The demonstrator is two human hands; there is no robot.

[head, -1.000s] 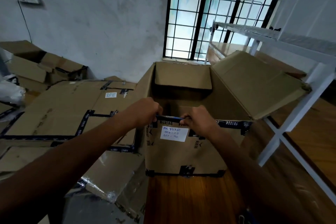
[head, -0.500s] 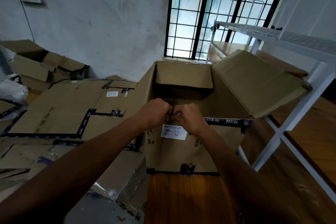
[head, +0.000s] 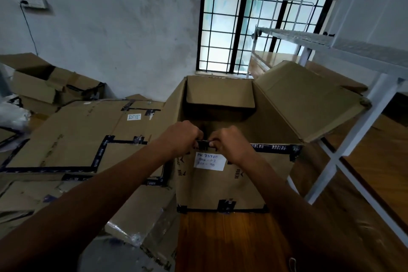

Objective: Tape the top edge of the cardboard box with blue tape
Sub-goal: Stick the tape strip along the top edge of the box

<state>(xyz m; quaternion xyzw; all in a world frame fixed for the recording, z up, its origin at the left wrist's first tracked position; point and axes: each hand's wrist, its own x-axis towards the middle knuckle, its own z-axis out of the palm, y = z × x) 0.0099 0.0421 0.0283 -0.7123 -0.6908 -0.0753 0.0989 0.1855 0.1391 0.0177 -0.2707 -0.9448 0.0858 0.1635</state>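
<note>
- Your left hand (head: 180, 139) and right hand (head: 231, 143) — both pinch the blue tape (head: 203, 144).
- The tape lies along the cardboard box (head: 220, 183) near top edge, above the white label (head: 208, 161).

Left hand (head: 181, 139) and right hand (head: 229, 143) pinching blue tape (head: 202, 144) along the open cardboard box (head: 220, 183) near top edge.

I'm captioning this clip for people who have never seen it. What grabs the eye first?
Two hands, left hand and right hand, meet at the near top edge of an open cardboard box, pinching dark blue tape above a handwritten white label. Behind it glows a barred window; flattened taped cartons sprawl on the left.
</note>
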